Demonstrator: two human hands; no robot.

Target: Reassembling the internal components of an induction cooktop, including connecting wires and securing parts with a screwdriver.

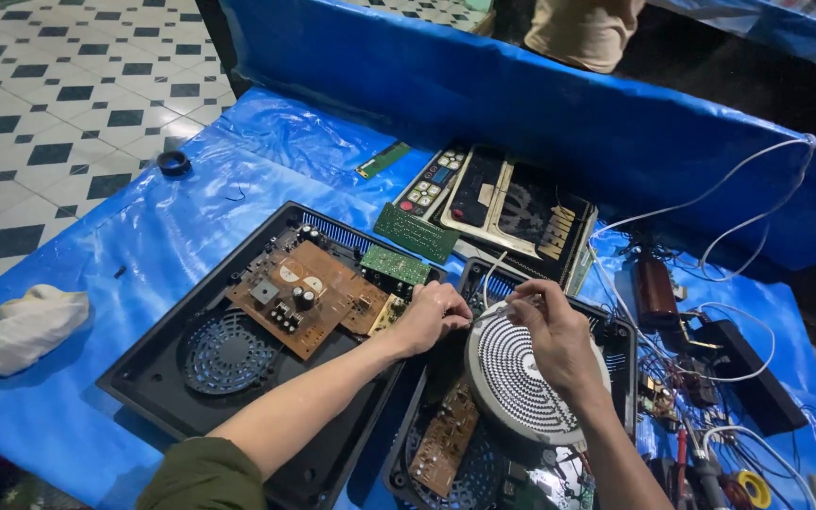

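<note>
Both hands meet over the round white induction coil (521, 382), which lies tilted on the open black cooker base (616, 345) beneath them, the left hand (432, 314) closed on a thin tool at the coil's rim and the right hand (552, 331) pinching its wire lead, apparently to steady it.
</note>
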